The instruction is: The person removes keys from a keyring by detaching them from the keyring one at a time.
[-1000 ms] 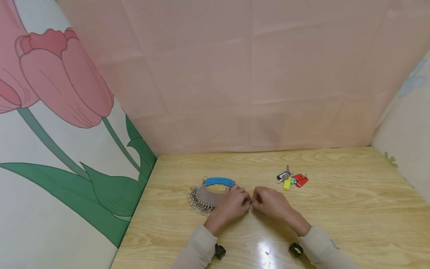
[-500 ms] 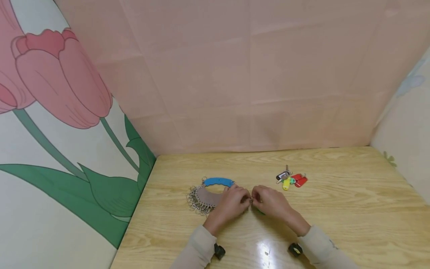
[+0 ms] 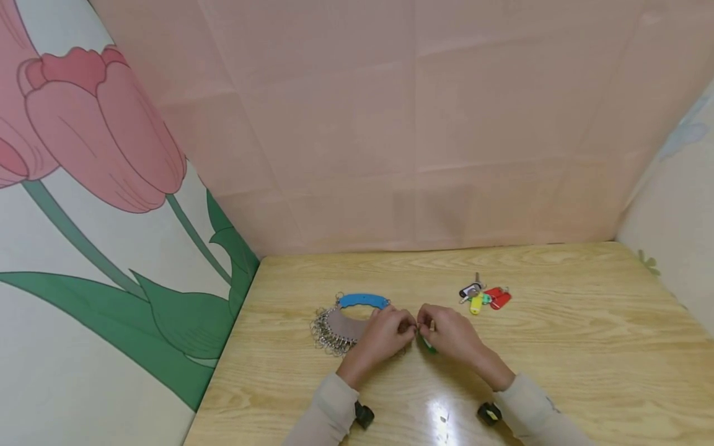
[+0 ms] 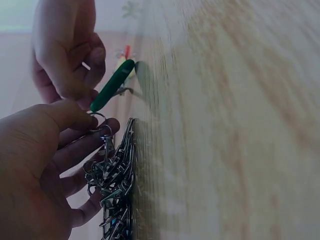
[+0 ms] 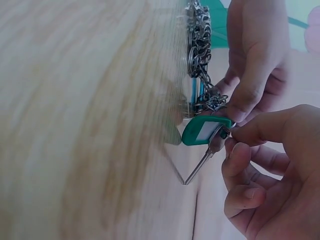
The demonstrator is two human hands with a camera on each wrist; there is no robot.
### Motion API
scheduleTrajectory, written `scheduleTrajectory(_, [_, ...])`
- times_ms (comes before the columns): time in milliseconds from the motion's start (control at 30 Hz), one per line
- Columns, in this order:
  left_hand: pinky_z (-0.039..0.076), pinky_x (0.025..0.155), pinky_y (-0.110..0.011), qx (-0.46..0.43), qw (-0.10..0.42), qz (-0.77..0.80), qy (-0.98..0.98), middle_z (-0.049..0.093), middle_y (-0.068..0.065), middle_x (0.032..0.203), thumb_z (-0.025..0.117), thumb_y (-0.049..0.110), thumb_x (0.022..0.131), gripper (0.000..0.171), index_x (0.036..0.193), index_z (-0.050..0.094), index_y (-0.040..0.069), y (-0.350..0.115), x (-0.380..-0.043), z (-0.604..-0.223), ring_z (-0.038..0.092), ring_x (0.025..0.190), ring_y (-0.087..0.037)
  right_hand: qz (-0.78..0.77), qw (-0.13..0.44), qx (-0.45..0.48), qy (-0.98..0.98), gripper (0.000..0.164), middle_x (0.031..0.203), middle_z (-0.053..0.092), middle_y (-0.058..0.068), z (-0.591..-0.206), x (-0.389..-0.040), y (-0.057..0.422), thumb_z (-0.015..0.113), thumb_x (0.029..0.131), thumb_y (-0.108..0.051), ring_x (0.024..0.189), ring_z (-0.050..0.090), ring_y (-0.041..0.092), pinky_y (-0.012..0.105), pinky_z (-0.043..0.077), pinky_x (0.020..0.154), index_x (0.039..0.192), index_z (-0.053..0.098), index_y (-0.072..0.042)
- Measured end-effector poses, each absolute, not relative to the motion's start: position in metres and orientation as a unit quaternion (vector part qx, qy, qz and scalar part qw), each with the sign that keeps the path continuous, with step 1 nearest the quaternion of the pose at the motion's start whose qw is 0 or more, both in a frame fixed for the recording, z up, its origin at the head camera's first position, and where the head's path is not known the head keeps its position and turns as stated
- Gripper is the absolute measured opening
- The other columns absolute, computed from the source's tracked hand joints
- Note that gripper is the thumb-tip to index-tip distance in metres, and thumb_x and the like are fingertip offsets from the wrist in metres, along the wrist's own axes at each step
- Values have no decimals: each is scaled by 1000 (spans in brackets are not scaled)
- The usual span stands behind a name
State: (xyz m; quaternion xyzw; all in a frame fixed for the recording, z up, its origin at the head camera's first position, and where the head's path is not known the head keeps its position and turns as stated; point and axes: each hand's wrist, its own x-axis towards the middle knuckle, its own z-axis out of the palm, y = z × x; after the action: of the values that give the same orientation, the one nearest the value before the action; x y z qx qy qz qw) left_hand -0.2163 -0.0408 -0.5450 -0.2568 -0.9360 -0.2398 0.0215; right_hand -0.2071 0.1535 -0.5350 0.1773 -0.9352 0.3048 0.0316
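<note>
My left hand (image 3: 387,334) pinches a small metal split ring (image 4: 102,120) between thumb and forefinger. This ring joins a clip on the curved grey holder (image 3: 343,325), which has a blue handle (image 3: 364,301) and many dangling rings. My right hand (image 3: 449,334) pinches at the same ring from the other side, fingertips almost meeting the left ones. From the ring hang a green key tag (image 5: 207,130) with a white label and a metal key (image 5: 212,150). Fingertips partly hide the ring, and my left hand covers the holder's right part in the head view.
Beyond my right hand lies a small pile of keys with a yellow tag (image 3: 476,303), red tags (image 3: 498,297) and a black-edged tag (image 3: 470,291). The wooden table (image 3: 602,347) meets a pink cloth backdrop (image 3: 418,155) and a tulip-patterned side wall (image 3: 106,136).
The green tag, hidden a second ago, now shows below my right fingers. My right fingers have risen slightly and spread a little; the holder and key pile have stayed put.
</note>
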Motion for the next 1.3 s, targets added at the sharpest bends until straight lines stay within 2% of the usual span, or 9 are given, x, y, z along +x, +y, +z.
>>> scheduleTrajectory(300, [37,86,-26,-260,23,-242,-935,75,18,98,72,29,101,11,107,82,26,-41,-217,-544,50,84,1,316,14,163,-935,9,81,66,-6,-536,-207,154,75,94,-11,63,52,8,23,40,52,93,69,-18])
scheduleTrajectory(633, [35,84,-25,-268,29,-230,-935,76,19,96,74,29,98,10,104,82,26,-41,-216,-542,50,83,0,284,65,207,-934,17,83,62,-9,-537,-207,155,80,88,-8,69,52,6,23,41,57,90,69,-20])
scheduleTrajectory(1067, [36,84,-25,-270,37,-243,-931,77,19,98,74,30,99,10,104,82,28,-41,-215,-541,53,85,2,326,64,204,-921,14,77,66,-9,-538,-207,155,76,87,-5,67,55,4,22,45,58,87,70,-17])
scheduleTrajectory(1300, [38,86,-28,-275,38,-249,-928,77,18,97,73,27,99,9,102,82,27,-43,-216,-542,54,86,1,334,40,183,-924,11,78,66,-6,-537,-207,154,74,91,-6,66,55,6,22,45,57,90,69,-15])
